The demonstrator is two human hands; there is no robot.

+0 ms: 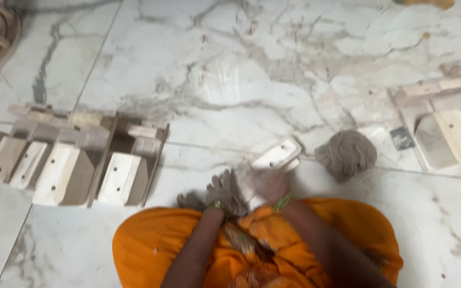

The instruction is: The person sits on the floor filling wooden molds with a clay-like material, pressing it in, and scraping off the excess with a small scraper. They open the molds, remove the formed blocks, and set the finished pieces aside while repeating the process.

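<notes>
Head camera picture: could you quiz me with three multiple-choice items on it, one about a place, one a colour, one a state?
1. Where does the ball of cloth lie?
A. Right of the hands
B. On the left stack
C. On the lap

2. What colour is the garment on the lap?
A. Blue
B. Orange
C. Green

3. The wooden piece near the middle is:
A. Lying alone on the floor
B. Held in the hands
C. Leaning on a wall

Answers: 1 A, it rests on the marble floor beside the right hand. 2 B, bright orange. 3 B, right and left hand grip it.

A pale wooden block (275, 158) with two small holes, tilted up toward the right, held near centre above orange cloth.
</notes>
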